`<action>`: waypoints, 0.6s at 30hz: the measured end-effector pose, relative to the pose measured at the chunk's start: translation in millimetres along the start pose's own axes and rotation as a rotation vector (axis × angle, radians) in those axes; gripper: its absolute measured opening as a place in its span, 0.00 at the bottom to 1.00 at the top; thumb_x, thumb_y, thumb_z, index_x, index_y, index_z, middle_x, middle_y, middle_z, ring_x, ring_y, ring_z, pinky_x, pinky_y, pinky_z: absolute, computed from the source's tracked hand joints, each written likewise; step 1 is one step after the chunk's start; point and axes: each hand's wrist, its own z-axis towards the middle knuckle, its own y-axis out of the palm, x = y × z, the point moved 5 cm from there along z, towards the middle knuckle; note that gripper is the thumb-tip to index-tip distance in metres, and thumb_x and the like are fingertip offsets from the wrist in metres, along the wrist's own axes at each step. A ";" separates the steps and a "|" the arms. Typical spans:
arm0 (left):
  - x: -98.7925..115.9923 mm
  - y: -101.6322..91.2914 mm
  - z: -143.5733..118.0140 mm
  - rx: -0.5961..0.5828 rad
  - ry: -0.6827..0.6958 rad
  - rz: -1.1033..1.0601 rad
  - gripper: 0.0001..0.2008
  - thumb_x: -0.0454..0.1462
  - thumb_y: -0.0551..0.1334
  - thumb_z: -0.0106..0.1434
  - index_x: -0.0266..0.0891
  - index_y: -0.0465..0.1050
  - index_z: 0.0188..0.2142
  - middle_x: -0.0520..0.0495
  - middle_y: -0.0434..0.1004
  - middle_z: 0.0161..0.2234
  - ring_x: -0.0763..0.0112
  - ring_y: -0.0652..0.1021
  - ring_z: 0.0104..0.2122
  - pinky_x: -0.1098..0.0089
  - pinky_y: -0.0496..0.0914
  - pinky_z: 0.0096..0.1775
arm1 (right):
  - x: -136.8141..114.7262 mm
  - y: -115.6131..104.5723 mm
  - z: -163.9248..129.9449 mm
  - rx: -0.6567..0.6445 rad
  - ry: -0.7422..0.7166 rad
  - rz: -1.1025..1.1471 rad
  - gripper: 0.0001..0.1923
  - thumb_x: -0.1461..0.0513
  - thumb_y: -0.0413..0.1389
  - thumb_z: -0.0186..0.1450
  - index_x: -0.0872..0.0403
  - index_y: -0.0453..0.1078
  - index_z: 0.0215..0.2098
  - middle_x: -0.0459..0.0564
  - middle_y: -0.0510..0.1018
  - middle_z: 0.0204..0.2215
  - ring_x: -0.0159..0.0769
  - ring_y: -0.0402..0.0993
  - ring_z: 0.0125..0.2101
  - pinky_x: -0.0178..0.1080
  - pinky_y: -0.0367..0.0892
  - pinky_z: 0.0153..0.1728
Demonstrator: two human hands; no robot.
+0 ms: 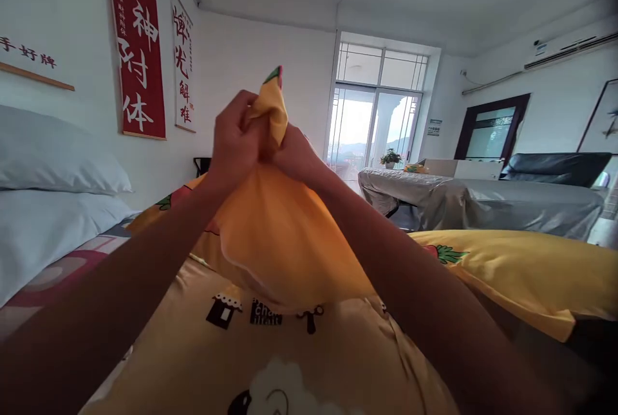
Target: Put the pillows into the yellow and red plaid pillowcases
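Observation:
A yellow-orange pillowcase [284, 228] is held up in front of me, its top bunched and its lower part hanging in folds. My left hand [236, 138] is closed around the gathered cloth from the left. My right hand [297, 151] grips the same bunch from the right, close against the left one. A twisted corner with a green and pink print sticks up between them. Below hangs or lies beige fabric [193, 344] printed with a white sheep and small dark houses; the pillowcase covers part of it.
White pillows [53, 157] are stacked at the left. A plump yellow pillow [531, 267] with a red and green print lies at the right. Behind it stand a table under a silver-grey cover [429, 199] and a potted plant [391, 157] near the window.

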 end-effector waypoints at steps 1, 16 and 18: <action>6.5 2.4 -4.5 -0.015 0.026 -0.017 0.03 0.33 0.56 0.62 0.43 0.67 0.34 0.53 0.71 0.31 0.73 0.73 0.33 0.69 0.67 0.36 | -6.7 1.7 4.1 0.003 0.023 0.055 0.11 0.57 0.55 0.58 0.52 0.69 0.37 0.52 0.75 0.34 0.44 0.69 0.39 0.43 0.65 0.38; -139.9 -103.1 -99.9 -0.892 -0.737 0.142 0.16 0.47 0.67 0.49 0.43 0.77 0.37 0.50 0.80 0.33 0.60 0.77 0.35 0.66 0.71 0.36 | 25.3 -82.0 -7.6 0.056 0.111 0.314 0.11 0.57 0.63 0.55 0.55 0.69 0.31 0.49 0.75 0.31 0.40 0.73 0.36 0.44 0.73 0.36; -138.5 -102.8 -99.7 -0.968 -0.764 0.130 0.15 0.47 0.66 0.51 0.42 0.77 0.35 0.49 0.80 0.31 0.61 0.77 0.32 0.66 0.70 0.34 | 32.1 -90.6 -10.2 -0.045 0.124 0.308 0.11 0.58 0.63 0.54 0.54 0.70 0.33 0.49 0.76 0.32 0.40 0.74 0.36 0.44 0.74 0.37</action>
